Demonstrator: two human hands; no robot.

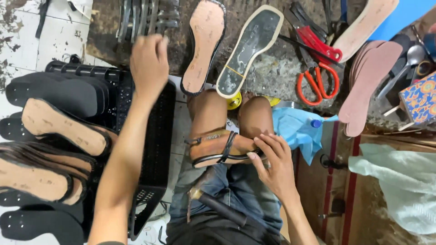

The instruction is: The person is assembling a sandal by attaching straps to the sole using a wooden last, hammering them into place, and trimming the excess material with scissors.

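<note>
Strapped sandal mid-assembly, more soles waiting.
Right hand (274,165) clasping tan strappy leather sandal (218,147) at frame centre; left hand (149,61), fingers curled, grip unclear, reaching upper left toward grey metal strips (145,18); bare soles (204,43) above unfinished.

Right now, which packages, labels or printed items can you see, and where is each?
Patterned cardboard box: right edge of the bench, squarish, blue with orange ornament.
Stamped mark on the tan strapped sandal: on the lap, under the right hand, small dark lettering.
Clear plastic bag: lower right, crumpled, whitish.

Counted beside the black crate (156,136): two orange-handled scissors (318,81), one strapped sandal (218,147), one blue cloth (295,129).
</note>
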